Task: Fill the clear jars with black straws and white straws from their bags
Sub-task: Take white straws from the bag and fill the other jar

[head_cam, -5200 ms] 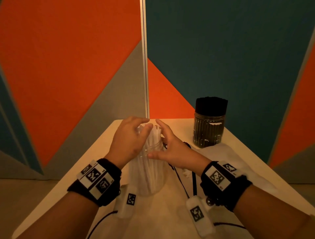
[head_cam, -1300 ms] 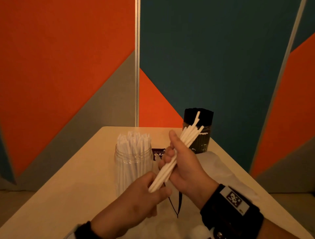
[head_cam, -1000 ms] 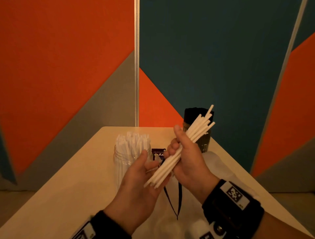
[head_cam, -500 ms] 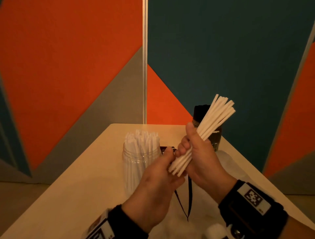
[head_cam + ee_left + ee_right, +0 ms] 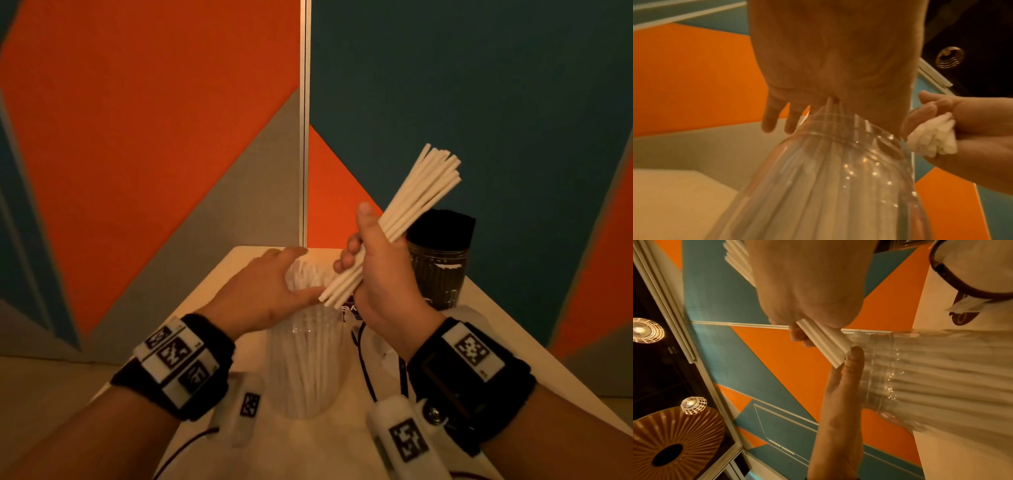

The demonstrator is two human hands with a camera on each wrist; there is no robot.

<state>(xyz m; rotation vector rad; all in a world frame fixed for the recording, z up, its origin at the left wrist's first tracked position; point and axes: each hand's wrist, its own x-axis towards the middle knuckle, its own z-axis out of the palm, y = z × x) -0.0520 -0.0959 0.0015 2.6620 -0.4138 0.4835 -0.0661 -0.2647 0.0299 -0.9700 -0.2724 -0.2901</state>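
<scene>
A clear jar (image 5: 305,370) holding several white straws stands on the table in front of me. My left hand (image 5: 270,287) lies flat over the jar's mouth with straight fingers, the palm on the straw tops (image 5: 830,107). My right hand (image 5: 376,274) grips a bundle of white straws (image 5: 411,205), tilted up to the right, just right of the jar's mouth. The bundle's lower ends (image 5: 830,347) sit by my left thumb (image 5: 855,356) at the jar's rim (image 5: 879,369). A second jar (image 5: 438,274), packed with black straws, stands behind to the right.
A pale plastic bag (image 5: 479,318) lies on the table (image 5: 219,284) right of the jars, with a dark label (image 5: 352,310) and black cords (image 5: 363,363) near it. Orange, teal and grey wall panels close the table's far side. The table's edges fall off left and right.
My left hand has let go of the bundle's lower end and moved flat onto the white-straw jar's mouth. My right hand has lifted the bundle slightly, still gripping it.
</scene>
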